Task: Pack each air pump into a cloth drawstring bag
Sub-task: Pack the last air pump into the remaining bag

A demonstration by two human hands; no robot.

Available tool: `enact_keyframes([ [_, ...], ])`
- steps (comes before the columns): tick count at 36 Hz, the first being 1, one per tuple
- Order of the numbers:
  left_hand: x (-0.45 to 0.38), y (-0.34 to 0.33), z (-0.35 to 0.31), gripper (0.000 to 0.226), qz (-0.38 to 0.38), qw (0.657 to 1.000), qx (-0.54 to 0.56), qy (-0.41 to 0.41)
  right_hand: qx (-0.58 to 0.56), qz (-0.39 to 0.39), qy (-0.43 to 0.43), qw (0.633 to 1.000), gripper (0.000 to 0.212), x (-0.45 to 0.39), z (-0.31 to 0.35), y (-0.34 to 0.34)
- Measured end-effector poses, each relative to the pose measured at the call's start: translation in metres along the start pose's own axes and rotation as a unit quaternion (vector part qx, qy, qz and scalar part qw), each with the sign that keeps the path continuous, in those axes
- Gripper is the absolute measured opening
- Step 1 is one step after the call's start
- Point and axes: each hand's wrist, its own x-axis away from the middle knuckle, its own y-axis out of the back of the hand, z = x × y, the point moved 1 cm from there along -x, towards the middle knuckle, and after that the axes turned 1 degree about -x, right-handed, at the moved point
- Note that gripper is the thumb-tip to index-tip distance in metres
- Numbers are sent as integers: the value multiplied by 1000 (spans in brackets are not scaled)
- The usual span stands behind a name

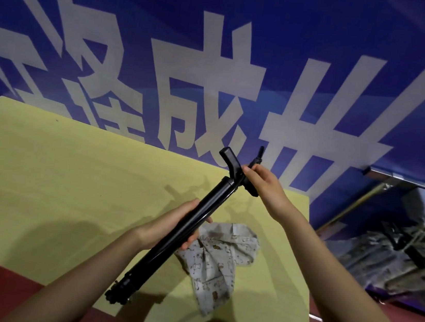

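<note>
I see the left hand (180, 224) wrapped round the black air pump (192, 220) barrel, held tilted above the yellow table (54, 180). The right hand (262, 183) pinches what is probably its hose by the handle; the patterned cloth bag (220, 259) lies crumpled underneath.

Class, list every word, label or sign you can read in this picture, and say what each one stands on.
"成" in large white strokes on the blue banner behind the yellow table.
The white characters on either side of it are cut off or partly hidden; not readable for certain.
Cloth bag: small printed pictures, no readable words; its little white tag is too small to read.
Black air pump: no visible text.
</note>
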Motion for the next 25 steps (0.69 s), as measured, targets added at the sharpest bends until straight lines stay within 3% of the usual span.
enact_keyframes([
  [4,-3,-1,-3,63,-37,998,-55,-15,-9,-7,-3,1000,23,4,-6,-7],
  [10,-4,0,5,31,-79,992,-94,-26,-5,-40,-35,999,24,6,-14,-16],
  [16,-2,-1,10,29,-91,994,-67,-10,-56,-43,-71,995,30,13,-19,-17],
  [25,-2,-3,14,35,-99,991,-93,8,19,51,-114,992,27,19,-21,-17],
])
